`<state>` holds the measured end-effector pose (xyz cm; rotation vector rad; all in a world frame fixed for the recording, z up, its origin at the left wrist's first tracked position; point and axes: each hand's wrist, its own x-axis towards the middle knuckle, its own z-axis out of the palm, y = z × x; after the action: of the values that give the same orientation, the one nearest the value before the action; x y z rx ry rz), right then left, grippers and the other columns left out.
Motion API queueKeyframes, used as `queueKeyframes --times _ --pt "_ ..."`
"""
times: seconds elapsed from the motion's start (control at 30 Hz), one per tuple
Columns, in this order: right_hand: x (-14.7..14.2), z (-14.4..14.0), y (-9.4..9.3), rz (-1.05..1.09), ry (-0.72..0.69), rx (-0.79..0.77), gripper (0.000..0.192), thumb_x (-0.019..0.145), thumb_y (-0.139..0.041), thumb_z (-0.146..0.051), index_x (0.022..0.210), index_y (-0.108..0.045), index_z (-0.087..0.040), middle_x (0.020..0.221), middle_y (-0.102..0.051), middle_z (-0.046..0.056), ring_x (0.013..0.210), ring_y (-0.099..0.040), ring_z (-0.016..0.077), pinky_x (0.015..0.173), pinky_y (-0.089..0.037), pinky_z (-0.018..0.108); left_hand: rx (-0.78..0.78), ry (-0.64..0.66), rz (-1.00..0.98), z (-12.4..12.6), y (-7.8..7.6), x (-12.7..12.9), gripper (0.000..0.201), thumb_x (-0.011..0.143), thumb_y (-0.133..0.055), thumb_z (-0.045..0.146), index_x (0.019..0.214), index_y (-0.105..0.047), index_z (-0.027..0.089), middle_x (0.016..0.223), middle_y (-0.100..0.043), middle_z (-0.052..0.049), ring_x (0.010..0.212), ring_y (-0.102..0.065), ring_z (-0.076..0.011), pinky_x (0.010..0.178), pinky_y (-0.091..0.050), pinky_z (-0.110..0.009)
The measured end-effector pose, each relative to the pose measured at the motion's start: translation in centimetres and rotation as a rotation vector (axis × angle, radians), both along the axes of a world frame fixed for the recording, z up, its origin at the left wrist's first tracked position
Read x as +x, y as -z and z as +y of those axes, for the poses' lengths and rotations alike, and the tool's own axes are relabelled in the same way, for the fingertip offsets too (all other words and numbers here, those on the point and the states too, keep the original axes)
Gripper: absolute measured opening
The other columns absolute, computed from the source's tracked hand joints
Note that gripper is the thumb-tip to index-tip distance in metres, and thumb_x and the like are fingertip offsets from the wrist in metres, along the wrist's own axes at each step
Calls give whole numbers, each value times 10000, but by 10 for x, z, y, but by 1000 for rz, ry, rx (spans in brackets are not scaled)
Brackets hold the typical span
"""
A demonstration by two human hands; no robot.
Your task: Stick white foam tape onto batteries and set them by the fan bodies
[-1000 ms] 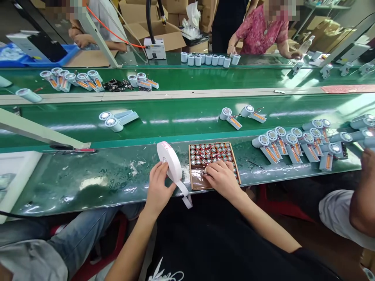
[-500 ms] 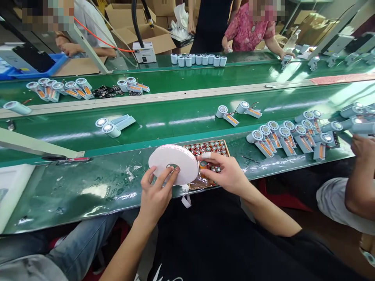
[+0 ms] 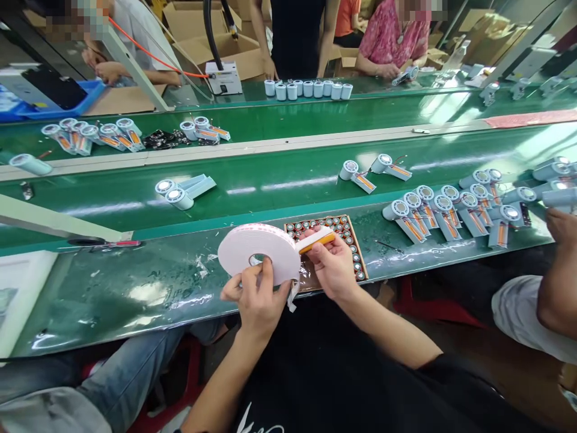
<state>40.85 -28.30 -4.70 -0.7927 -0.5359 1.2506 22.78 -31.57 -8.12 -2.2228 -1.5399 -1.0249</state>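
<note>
Nearest, the left hand grips a white tape roll from below, thumb at its core. The right hand pinches an orange battery against the roll's right edge. Behind, a battery tray on the tabletop is partly hidden by both. Far right, another person's hand is cut off.

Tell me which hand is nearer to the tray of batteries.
Right. The right hand hovers over the tray of batteries, holding one battery; the left hand holds the tape roll beside it.
</note>
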Motion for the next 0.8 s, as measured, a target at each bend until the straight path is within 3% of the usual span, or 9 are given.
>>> queueKeyframes --times 0.07,0.1,0.2,0.3,0.37,0.5,0.6,0.7,0.8 --pt "23 8 -5 -11 -13 22 419 724 -962 -354 1040 -721 -224 1053 -763 44 986 -745 216 889 -657 327 -34 -24 36 -1 6 -12 610 872 -774 423 1436 -595 276 1060 -640 -133 987 -573 -292 863 -498 -457" --pt "44 12 -9 -25 53 63 385 734 -959 -339 1027 -734 -229 1044 -759 27 970 -740 184 873 -649 279 -68 -57 64 1 10 -26 576 869 -773 415 1407 -621 272 1068 -649 -134 1006 -566 -300 896 -486 -478" --pt "122 17 -17 -79 469 229 357 719 -969 -343 1012 -771 -294 1045 -741 -33 969 -719 112 841 -606 166 -313 -159 142 19 28 -93 573 826 -778 470 1342 -675 245 1179 -676 -147 1124 -522 -361 1006 -435 -558" --pt "179 7 -9 -229 585 198 375 731 -942 -394 1072 -786 -371 1084 -737 15 926 -722 145 725 -600 208 -562 -176 77 54 40 -157 557 826 -718 534 1301 -706 242 1295 -665 -128 1240 -477 -371 1110 -395 -559" --pt "186 -1 2 -278 576 119 346 752 -917 -411 1074 -792 -390 1094 -740 53 893 -727 165 678 -592 245 -545 -213 0 92 37 -174 492 903 -614 532 1276 -719 228 1305 -667 -121 1270 -478 -340 1166 -359 -531" --pt "158 -6 14 -200 468 32 458 687 -971 -434 1090 -779 -333 1021 -752 39 854 -736 157 663 -610 202 -439 -265 57 198 9 -159 502 1010 -461 497 1353 -659 188 1413 -609 -131 1332 -427 -333 1176 -351 -520" --pt "152 -16 10 -185 426 30 535 679 -983 -442 1145 -757 -303 998 -758 29 842 -747 166 668 -638 210 -553 -342 231 266 -11 -149 466 1002 -483 407 1395 -619 196 1591 -423 -146 1449 -244 -419 1135 -364 -639" --pt "171 -37 4 -258 438 -16 555 659 -997 -371 1156 -762 -296 969 -767 64 816 -761 214 656 -666 263 -657 -311 311 294 -19 -143 358 955 -507 249 1241 -698 153 1507 -465 -191 1414 -268 -448 1027 -480 -609" --pt "186 -39 -2 -353 483 -23 529 660 -989 -320 1135 -758 -297 946 -773 80 862 -770 282 638 -680 334 -647 -180 336 292 -10 -108 321 937 -509 212 1166 -729 163 1450 -494 -184 1380 -299 -446 967 -534 -560"
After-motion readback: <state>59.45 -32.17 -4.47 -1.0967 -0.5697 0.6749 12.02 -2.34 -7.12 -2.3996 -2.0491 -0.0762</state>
